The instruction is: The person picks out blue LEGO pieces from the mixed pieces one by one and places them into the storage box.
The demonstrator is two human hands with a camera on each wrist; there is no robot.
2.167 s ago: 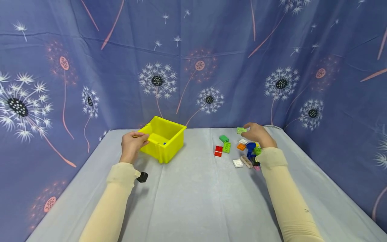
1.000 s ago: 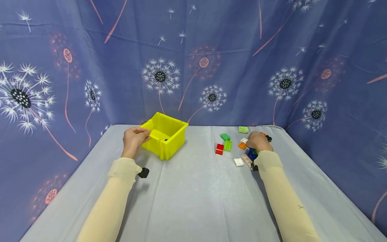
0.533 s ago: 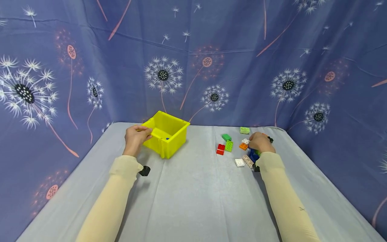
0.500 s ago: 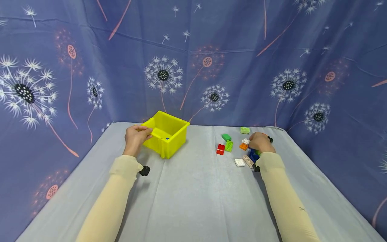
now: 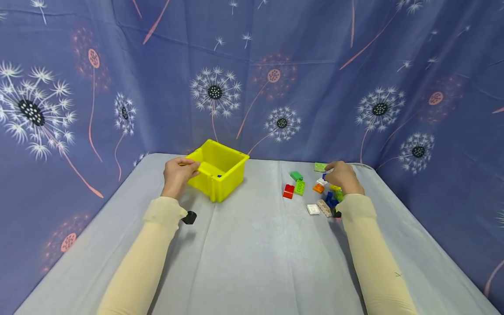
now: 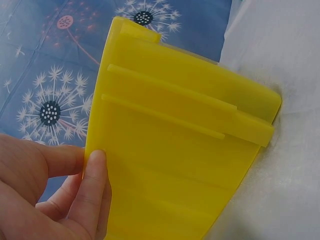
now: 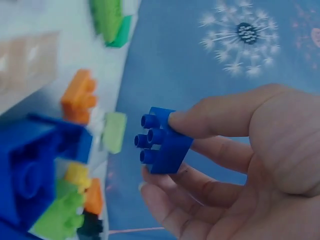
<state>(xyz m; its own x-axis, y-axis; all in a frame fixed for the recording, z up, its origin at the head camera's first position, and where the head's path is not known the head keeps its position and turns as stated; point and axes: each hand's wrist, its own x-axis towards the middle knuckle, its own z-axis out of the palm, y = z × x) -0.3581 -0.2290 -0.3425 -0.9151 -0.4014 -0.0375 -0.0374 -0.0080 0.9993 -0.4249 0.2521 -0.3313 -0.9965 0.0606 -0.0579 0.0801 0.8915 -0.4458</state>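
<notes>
A yellow plastic bin (image 5: 226, 186) stands at the left of the table, a bit of blue showing inside it. My left hand (image 5: 178, 176) pinches its near-left rim; in the left wrist view the thumb and fingers (image 6: 92, 200) grip the bin's edge. Over the pile of toy bricks at the right, my right hand (image 5: 343, 176) holds a blue toy brick (image 7: 169, 142) between thumb and fingers, its round studs facing away from the palm. Below that hand lie an orange brick (image 5: 318, 188), a white brick (image 5: 321, 181) and more blue pieces (image 5: 331, 200).
Left of the pile lie a red brick (image 5: 288, 191), a green brick (image 5: 296, 176) and a lime brick (image 5: 299, 187). A white square piece (image 5: 313, 209) and a beige brick (image 5: 324, 208) lie nearer. Dandelion-patterned cloth (image 5: 256, 109) hangs behind the table.
The right hand, which reached down into the pile, has risen from it with a blue brick in its fingers. The left hand keeps its hold on the bin rim. The head view has shifted slightly.
</notes>
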